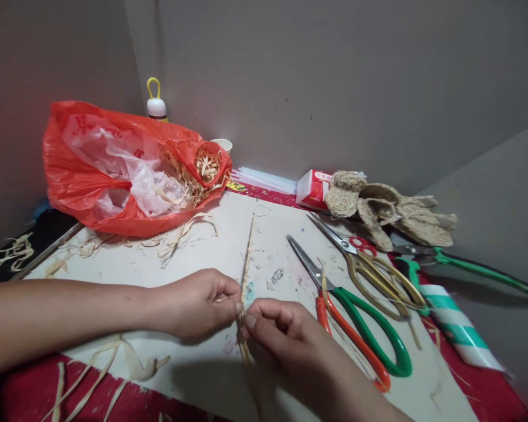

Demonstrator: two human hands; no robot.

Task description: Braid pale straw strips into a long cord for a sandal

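A thin braided straw cord (pixel 249 252) runs up the white board (pixel 193 375) away from me, with loose strands trailing toward the front edge. My left hand (pixel 202 302) pinches the cord from the left between thumb and fingers. From the right, my right hand (pixel 279 328) grips the same cord just below, its thumb and fingertips closed on the strands. The two sets of fingertips almost meet. Loose straw strips (pixel 132 357) lie on the board in front of my left forearm.
A red plastic bag (pixel 101 199) of straw sits back left, near a bottle (pixel 156 107) and a white cup (pixel 223 143). On the right lie green-and-orange-handled scissors (pixel 356 316), gold-handled scissors (pixel 374 275), woven straw pieces (pixel 382 205), a red-and-white box (pixel 313 189), green-handled pliers (pixel 475 269) and a striped tube (pixel 462 328).
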